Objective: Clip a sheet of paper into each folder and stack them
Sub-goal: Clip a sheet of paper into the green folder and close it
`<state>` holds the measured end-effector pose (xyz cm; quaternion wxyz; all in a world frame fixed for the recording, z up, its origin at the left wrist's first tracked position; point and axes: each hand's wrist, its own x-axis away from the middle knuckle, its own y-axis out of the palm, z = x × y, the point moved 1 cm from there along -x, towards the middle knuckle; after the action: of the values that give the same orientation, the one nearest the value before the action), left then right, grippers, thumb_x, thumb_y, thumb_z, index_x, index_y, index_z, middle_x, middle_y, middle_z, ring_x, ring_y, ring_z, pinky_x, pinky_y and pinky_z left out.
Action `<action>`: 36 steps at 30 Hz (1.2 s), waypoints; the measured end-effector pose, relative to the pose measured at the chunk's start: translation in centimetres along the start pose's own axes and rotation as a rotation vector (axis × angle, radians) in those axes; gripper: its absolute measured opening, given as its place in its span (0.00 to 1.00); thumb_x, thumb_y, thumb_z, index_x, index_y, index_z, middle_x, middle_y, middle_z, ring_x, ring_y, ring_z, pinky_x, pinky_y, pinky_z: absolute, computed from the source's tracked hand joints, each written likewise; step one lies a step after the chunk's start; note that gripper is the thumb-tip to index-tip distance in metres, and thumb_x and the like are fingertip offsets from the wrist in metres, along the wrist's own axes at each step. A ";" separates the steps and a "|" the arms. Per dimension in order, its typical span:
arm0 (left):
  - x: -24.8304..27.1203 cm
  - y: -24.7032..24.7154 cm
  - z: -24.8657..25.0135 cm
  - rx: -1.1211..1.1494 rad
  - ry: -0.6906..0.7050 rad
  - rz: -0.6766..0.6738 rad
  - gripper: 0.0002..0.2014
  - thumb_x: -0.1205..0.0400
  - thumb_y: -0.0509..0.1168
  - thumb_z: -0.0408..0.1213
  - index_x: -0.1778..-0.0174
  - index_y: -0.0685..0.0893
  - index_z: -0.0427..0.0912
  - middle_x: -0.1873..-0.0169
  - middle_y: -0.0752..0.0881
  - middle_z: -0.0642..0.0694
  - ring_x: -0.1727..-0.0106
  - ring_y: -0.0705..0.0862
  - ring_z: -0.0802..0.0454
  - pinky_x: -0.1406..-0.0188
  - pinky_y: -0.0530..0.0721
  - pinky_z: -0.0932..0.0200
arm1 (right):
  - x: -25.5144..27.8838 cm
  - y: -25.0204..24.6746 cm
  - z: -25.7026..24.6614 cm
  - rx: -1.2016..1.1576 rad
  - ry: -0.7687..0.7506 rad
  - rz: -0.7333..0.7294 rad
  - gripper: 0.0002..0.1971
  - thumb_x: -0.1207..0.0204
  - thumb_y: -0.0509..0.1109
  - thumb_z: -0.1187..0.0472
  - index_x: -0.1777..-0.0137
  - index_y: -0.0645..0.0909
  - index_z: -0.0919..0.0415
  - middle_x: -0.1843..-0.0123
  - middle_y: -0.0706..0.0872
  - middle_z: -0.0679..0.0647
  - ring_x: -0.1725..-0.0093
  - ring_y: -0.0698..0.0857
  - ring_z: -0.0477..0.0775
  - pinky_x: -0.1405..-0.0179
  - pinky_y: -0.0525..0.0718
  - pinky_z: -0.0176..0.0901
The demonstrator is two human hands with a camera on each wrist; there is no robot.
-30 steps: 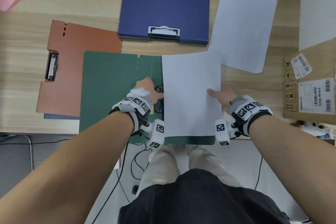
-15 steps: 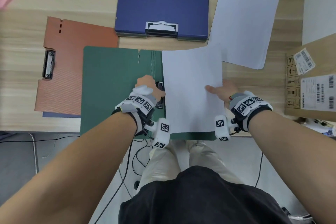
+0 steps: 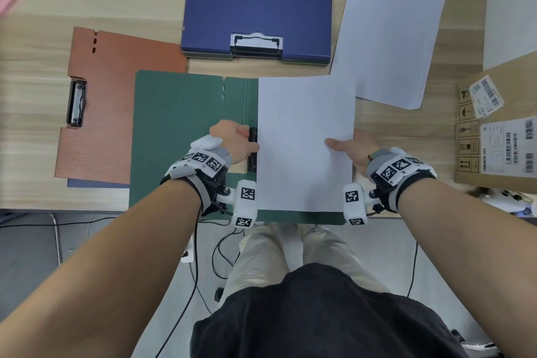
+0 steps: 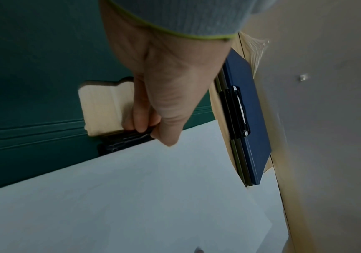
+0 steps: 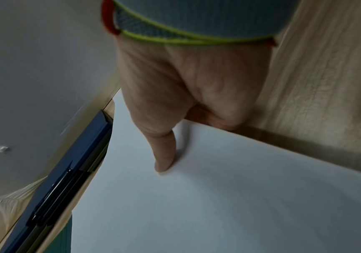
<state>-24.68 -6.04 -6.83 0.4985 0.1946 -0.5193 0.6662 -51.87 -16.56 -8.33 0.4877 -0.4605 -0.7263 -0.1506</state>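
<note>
At frame centre, my left hand (image 3: 232, 139) is pinching the clip (image 3: 253, 151) open on the green folder (image 3: 180, 125), while my right hand (image 3: 356, 151) is gripping the sheet (image 3: 302, 131), feeding its edge underneath.

Head view bright, evenly lit, soft shadows, wide-angle bending at edges, corners slightly soft. Both wrist views dimmer, bluish, strong edge distortion; right wrist view motion-blurred, wood grain smeared, soft shadow under paper (image 5: 229, 196) edge.

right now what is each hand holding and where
Left hand grips the green folder's black clip at its lever. Right hand pinches the white sheet at its right edge.
</note>
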 end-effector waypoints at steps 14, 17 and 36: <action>0.2 0.1 0.0 0.044 -0.031 -0.010 0.18 0.40 0.80 0.43 0.55 0.90 0.50 0.52 0.93 0.52 0.58 0.93 0.48 0.47 0.91 0.52 | -1.3 0.4 1.3 0.033 0.018 0.006 0.58 0.65 0.88 0.36 0.32 0.79 0.65 0.39 0.88 0.55 0.38 0.87 0.59 0.33 0.83 0.58; 0.2 0.2 0.0 0.045 -0.034 -0.016 0.23 0.44 0.78 0.46 0.52 0.90 0.49 0.51 0.93 0.52 0.58 0.93 0.49 0.47 0.91 0.52 | -0.4 0.8 0.6 0.031 0.012 0.005 0.46 0.49 0.89 0.43 0.33 0.79 0.66 0.38 0.88 0.56 0.38 0.86 0.59 0.33 0.83 0.57; 0.1 0.3 0.0 -0.014 -0.041 0.000 0.22 0.41 0.80 0.48 0.50 0.90 0.51 0.54 0.93 0.51 0.56 0.93 0.49 0.47 0.91 0.51 | 0.7 1.3 -0.7 0.098 -0.017 -0.029 0.15 0.37 0.86 0.55 0.55 0.85 0.55 0.48 0.91 0.51 0.44 0.89 0.56 0.34 0.84 0.54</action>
<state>-24.97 -6.02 -6.87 0.4892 0.2045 -0.5341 0.6585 -50.51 -15.95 -7.70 0.5012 -0.4268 -0.7435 -0.1179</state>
